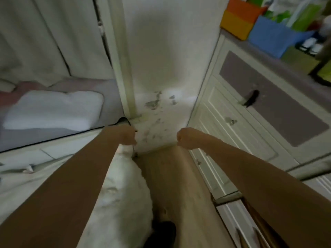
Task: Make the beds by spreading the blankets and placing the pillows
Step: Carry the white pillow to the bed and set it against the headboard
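1. While both arms reach forward, the left hand (126, 136) sits at centre frame, fingers curled tight round the top edge of a white fluffy blanket (123, 194).
2. The blanket hangs down from that hand toward 6 o'clock, bunched, running between the left forearm and the floor (179, 185).
3. Right hand (186, 138) is just right of centre, at about 3 o'clock from the left hand and apart from it. It is balled into a fist; nothing shows in it, though motion blur makes that hard to confirm.
4. The bed (44, 138) fills the 9 o'clock side, its mattress edge trimmed with a dark line.
5. A white pillow (53, 111) lies flat on the bed at 9 to 10 o'clock, near the head end, well apart from the blanket.
6. White curtains (44, 36) hang behind the bed at 10 to 11 o'clock.
7. White wall (170, 51) at 12 o'clock, with flaked, patchy paint low down, just above the hands.
8. A white dresser (241, 122) with grey-mauve panels runs from 2 to 5 o'clock; a dark handle (251, 100) is on its upper panel.
9. On the dresser top at 1 to 2 o'clock: an orange and yellow box (238, 17) and just beside it a blue box (274, 38); items behind them are too blurred to name.
10. A dark shape (163, 233) on the floor at 6 o'clock, touching the blanket's lower end, possibly a shoe.
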`<state>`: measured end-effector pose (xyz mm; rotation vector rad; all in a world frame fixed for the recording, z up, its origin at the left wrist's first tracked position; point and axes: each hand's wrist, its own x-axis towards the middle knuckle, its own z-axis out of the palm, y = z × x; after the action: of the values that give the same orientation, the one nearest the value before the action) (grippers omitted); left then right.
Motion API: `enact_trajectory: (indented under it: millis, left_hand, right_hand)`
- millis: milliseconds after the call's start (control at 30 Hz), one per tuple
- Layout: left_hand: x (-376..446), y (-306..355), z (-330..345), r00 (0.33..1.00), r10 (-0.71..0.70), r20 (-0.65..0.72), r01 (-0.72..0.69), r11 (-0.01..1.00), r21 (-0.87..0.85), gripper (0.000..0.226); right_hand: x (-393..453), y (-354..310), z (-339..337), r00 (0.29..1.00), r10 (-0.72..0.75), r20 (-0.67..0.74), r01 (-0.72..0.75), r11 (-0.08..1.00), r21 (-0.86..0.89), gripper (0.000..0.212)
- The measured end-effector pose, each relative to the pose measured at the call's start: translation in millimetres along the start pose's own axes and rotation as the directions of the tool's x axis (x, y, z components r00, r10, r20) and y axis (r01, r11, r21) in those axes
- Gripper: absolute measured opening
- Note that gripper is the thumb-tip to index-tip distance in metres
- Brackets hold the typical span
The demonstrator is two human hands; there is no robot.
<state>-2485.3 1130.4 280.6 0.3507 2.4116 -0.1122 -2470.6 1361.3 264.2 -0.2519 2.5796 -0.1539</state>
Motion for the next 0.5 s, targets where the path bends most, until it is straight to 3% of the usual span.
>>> enact_trajectory:
  millis: [267, 400, 500]
  left_hand:
    - [59.6, -111.5, -27.0, 0.972, -0.218, -0.088, 0.182, 0.934, -0.308, 0.050]
    - [52.6, -170.0, -12.4, 0.889, -0.449, -0.084, 0.368, 0.813, -0.452, 0.044]
    - [49.3, -200.1, 6.9, 0.780, -0.620, -0.087, 0.501, 0.701, -0.509, 0.036]
  right_hand:
    - [133.8, -94.2, -70.0, 0.974, -0.221, 0.046, 0.226, 0.958, -0.180, 0.031]
    - [204.9, -173.4, -81.3, 0.916, -0.384, 0.116, 0.401, 0.882, -0.249, 0.025]
    - [247.9, -214.8, -74.7, 0.874, -0.450, 0.184, 0.486, 0.811, -0.327, 0.041]
